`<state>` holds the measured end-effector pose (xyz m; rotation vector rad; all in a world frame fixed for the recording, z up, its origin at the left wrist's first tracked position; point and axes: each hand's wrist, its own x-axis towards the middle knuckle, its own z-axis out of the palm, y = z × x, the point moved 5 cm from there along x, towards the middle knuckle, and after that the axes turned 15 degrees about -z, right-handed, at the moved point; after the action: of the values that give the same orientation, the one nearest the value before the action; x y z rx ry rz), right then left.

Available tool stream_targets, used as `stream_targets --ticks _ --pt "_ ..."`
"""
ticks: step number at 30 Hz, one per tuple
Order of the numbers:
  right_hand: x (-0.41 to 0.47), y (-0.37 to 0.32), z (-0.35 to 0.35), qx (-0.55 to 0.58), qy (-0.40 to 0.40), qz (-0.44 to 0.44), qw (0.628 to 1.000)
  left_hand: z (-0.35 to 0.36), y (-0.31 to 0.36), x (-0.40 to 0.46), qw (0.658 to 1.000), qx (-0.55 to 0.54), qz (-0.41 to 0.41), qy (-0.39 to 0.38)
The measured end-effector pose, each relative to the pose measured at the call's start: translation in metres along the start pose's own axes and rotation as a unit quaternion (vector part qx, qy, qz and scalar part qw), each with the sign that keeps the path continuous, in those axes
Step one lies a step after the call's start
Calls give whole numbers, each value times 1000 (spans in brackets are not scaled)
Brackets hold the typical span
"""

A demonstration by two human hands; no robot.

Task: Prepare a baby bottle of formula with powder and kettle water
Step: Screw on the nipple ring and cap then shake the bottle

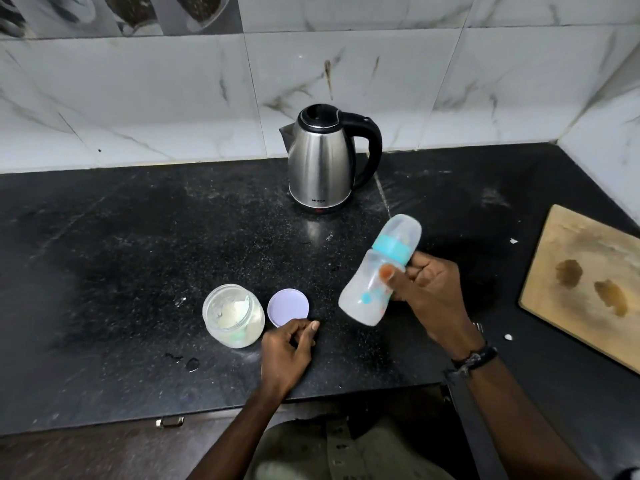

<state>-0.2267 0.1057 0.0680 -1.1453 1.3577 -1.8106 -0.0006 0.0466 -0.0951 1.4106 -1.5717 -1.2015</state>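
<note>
A: Any legible writing?
B: One small brand mark low on the kettle [323,157]; too blurred to read. Teal printing on the baby bottle [377,271], also unreadable

A: Hand poses?
B: Right hand [429,292] grasps the bottle mid-body, thumb across the front, bottle lifted off the black counter [138,237] and tilted, capped top toward the kettle. Cloudy whitish film inside. Left hand [289,348] rests on the counter, fingers loosely curled, gripping nothing, fingertips just beside the lid [287,306]

A: Counts?
B: One kettle, upright at the tiled wall. One bottle. One open powder jar [232,315], upright, pale powder inside. One round lilac lid, flat, just beside the jar. One wooden board [585,289] at the right edge
</note>
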Motion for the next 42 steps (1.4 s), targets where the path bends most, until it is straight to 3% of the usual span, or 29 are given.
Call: stream_targets --ticks 3,6,8,12,16,21,25,29,32,34,38,42 --pt "3 4 -8 101 101 27 989 1 0 0 1000 3 -6 5" --pt "1 2 0 -4 17 12 1000 0 1 1 1000 -1 0 3" --pt "-3 1 3 -6 -15 3 1000 0 0 0 1000 -3 0 -1" --pt "2 1 -5 96 105 27 990 3 -5 2 1000 -2 -20 -2" --pt "0 -3 4 -13 8 -4 1000 3 -9 2 999 -15 -28 -7" --pt "4 0 -4 79 106 29 991 4 -9 3 999 -8 -35 -6" --pt "2 -8 5 -21 -3 -15 1000 2 -8 2 1000 -10 -29 -4" --pt "7 -5 -5 31 76 -22 996 3 -6 1 1000 -4 -31 -3" --pt "5 -1 -1 -87 -16 -26 996 2 -6 1 999 -13 -29 -3" --pt "4 -3 1 -69 -41 -17 997 2 -7 2 999 -14 -29 -4" --pt "11 -4 -6 54 84 -5 995 2 -4 2 1000 1 -22 4" --pt "7 -9 4 -52 -17 -14 998 1 -3 1 1000 -7 -11 2"
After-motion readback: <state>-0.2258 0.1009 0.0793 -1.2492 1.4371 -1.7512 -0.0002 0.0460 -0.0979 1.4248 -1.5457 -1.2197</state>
